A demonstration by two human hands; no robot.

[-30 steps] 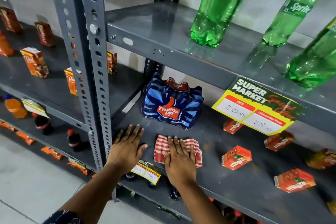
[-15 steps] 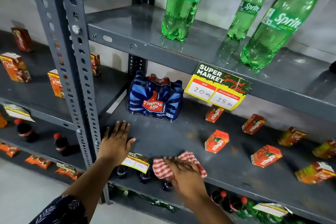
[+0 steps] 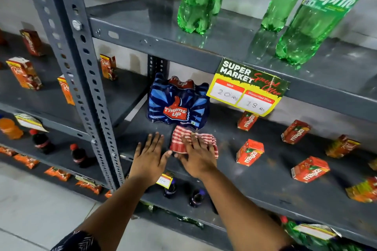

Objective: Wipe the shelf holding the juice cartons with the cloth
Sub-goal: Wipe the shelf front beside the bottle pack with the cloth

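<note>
Pushed back from the front lip since half a second ago: red-and-white checked cloth (image 3: 191, 142), now lying deep on the grey shelf (image 3: 265, 187) with its far edge touching the foot of the blue Thums Up multipack (image 3: 177, 102). Pinned flat under the right hand (image 3: 196, 157), fingers (image 3: 190, 138) spread and pressing down on the fabric, not curled around it. Just beside it, left hand (image 3: 150, 158) laid palm-down on bare shelf, fingers splayed wide and holding nothing, thumb almost meeting the right hand. Farther right on the same shelf, well apart from the cloth, scattered Maaza juice cartons, nearest one (image 3: 249, 152) standing tilted, another (image 3: 247, 120) behind it under the yellow-and-green price sign (image 3: 247, 87). Above, on the next shelf up, green Sprite bottles (image 3: 199, 0). Off to the left, past the perforated upright (image 3: 81, 79), Real juice cartons (image 3: 24, 73) on a neighbouring rack.
</note>
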